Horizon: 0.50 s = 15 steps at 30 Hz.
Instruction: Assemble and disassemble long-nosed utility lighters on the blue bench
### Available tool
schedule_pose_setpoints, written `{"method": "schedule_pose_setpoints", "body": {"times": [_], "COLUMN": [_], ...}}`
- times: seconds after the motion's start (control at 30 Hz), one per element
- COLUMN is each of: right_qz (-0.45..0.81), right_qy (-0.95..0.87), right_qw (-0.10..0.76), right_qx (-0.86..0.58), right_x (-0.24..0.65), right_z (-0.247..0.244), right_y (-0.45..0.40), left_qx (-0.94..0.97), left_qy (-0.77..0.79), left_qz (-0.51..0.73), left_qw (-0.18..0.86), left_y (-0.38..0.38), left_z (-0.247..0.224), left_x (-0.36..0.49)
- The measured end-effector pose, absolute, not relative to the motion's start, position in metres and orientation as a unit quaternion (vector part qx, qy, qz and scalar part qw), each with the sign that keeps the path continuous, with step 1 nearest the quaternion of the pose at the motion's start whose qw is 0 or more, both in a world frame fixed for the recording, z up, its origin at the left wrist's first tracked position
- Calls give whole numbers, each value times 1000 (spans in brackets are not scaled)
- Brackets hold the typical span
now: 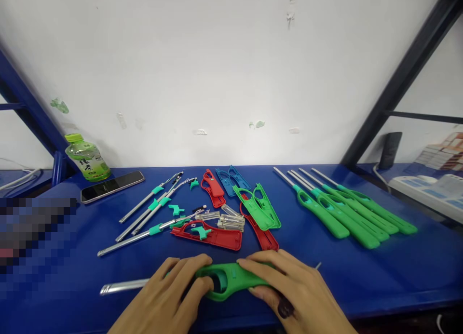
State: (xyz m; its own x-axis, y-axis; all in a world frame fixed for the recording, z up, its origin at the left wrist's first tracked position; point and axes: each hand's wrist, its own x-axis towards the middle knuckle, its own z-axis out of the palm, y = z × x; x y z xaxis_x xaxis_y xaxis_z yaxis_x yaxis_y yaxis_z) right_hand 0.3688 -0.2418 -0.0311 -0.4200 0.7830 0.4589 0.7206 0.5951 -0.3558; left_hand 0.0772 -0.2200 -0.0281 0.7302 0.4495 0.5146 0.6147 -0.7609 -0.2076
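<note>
Near the front edge of the table lies a green long-necked lighter (237, 280), its metal tube pointing left. My left hand (170, 290) is closed round the tube end, with a finger at the trigger opening. Closed on the handle end, my right hand (289, 286) covers most of that part. Under its palm shows a dark rounded object (285, 307), and a thin metal tip (318, 265) sticks out beyond the knuckles; I cannot tell what they belong to. Just behind my hands are a red lighter shell half (224, 238) and a teal trigger (201, 233).
Several metal lighter tubes (142, 204) lie at left. Clear fuel tanks (231, 221), red, blue (231, 180) and green shell halves (258, 208) fill the middle. Several green lighters (347, 218) lie at right. A phone (113, 186) and green bottle (88, 158) are back left, before a white wall.
</note>
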Motion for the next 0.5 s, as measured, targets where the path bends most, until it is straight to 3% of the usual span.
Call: {"method": "schedule_pose_setpoints", "body": {"times": [0.27,0.5], "right_qz": [54,30], "right_qy": [-831,-820], "right_qw": [310,349], "right_qx": [-458,-454], "right_x": [367,365], "right_z": [-30,-31], "right_y": [-241,-243], "left_qx": [-909,-868], "left_qy": [-327,-381], "left_qz": [-248,-316], "left_qw": [68,40], "left_y": [-216,-217], "left_z": [-25,-30], "left_x": [78,83]}}
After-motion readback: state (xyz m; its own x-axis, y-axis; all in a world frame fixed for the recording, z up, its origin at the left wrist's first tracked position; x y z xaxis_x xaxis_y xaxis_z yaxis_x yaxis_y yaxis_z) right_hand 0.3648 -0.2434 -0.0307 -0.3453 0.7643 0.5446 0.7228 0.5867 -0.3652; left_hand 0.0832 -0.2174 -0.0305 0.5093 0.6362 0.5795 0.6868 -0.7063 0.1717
